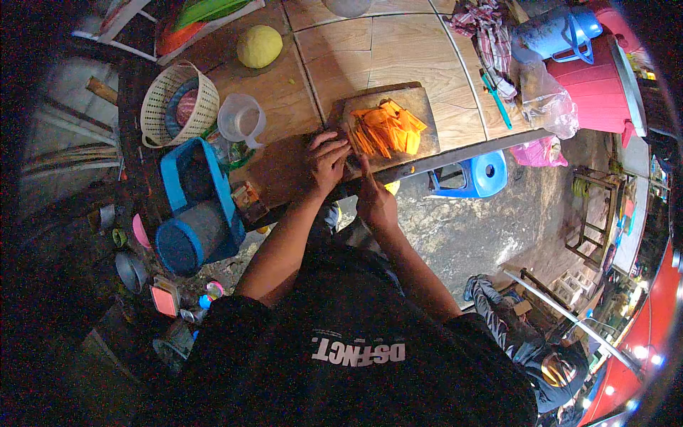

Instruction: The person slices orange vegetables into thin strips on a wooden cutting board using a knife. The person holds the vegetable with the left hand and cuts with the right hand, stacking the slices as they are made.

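A worn wooden cutting board lies near the table's front edge, bearing a heap of thin orange strips and slices, probably carrot. At the board's left side, my left hand has its fingers bent towards the edge. Just to its right is my right hand, curled, with the index finger stretched forward to the board's near left corner. Something narrow and dark, perhaps a knife, lies between the hands, but the fingers and shadow hide most of it.
The tiled table holds a yellow round fruit, a cream basket, a clear plastic jug, a blue caddy and a teal-handled tool. A blue stool stands below. A person is at lower right.
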A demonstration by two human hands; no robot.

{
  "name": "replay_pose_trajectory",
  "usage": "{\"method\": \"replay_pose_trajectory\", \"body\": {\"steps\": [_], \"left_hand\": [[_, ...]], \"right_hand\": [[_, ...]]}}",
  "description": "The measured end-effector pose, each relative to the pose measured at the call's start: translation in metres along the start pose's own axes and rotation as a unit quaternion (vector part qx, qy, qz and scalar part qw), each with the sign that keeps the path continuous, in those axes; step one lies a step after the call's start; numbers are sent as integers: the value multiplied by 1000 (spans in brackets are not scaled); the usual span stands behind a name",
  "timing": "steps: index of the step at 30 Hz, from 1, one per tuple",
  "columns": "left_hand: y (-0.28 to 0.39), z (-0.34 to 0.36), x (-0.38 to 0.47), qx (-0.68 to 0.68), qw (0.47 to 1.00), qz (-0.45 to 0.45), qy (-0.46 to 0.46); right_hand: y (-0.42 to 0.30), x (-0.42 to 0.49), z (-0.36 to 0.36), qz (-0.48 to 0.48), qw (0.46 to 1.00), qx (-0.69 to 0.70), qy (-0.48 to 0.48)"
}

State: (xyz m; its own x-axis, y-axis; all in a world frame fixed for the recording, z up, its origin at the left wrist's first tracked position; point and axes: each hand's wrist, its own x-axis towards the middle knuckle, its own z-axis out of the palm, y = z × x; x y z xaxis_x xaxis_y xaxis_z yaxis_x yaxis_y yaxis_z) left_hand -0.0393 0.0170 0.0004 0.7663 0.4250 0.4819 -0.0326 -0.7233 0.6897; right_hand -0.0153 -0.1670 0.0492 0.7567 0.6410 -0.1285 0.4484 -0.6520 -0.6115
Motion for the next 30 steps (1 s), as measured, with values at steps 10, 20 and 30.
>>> {"method": "replay_pose_trajectory", "body": {"steps": [10,20,30], "left_hand": [[-6,3,-6,3,1000,-2,-2],[-1,-1,1,-13,999,25,15],[1,-1,0,9,1000,16,-10]], "right_hand": [[-3,-1,-5,-7,998,-55,-13],[-2,0,-8,2,999,-42,-26],[-1,6,-19,13,997,-39,-69]]}}
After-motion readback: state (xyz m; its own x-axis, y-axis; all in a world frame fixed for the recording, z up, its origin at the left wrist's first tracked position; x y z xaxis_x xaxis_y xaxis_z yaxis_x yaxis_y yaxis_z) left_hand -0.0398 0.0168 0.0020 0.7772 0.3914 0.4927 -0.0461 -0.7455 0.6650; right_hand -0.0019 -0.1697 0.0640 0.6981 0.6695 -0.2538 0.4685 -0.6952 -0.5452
